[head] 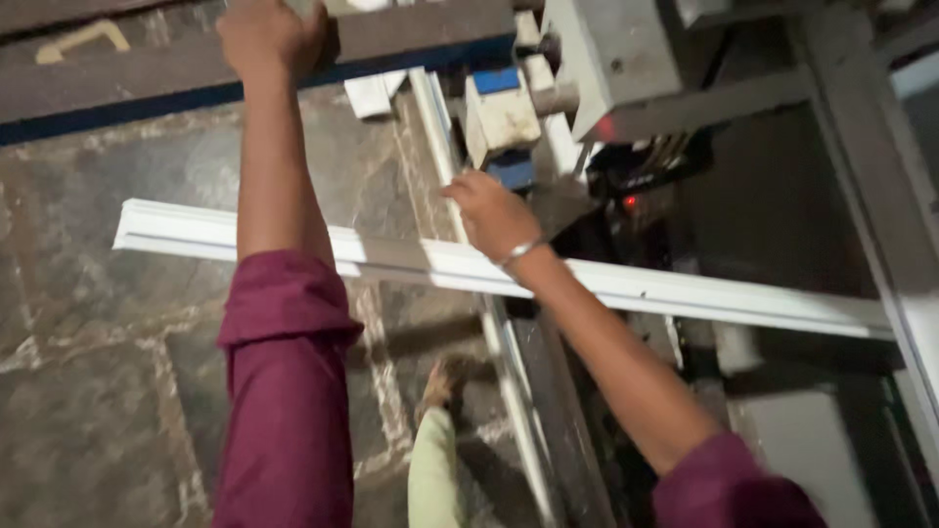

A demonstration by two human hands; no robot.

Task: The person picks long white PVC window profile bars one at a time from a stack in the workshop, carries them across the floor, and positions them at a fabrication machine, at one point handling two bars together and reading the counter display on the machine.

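reaching far forward, the left hand (269,34) is closed around the edge of a dark beam (411,34) at the top of the view, and what exactly it grips there i cannot tell. the right hand (492,213) lies loosely curled, fingers half bent, on the long white strip (685,293), touching it but not clearly clamping it. this strip lies across the machine (626,59) and sticks out over the stone floor (98,372) on the left. it looks like a thin hollow plastic or metal profile, white, straight, with 1 raised lip along its length. i judge it light but long, so it may bend and swing at the free end; holding it near the middle seems best. its smooth face could slip, and the thin walls could dent.
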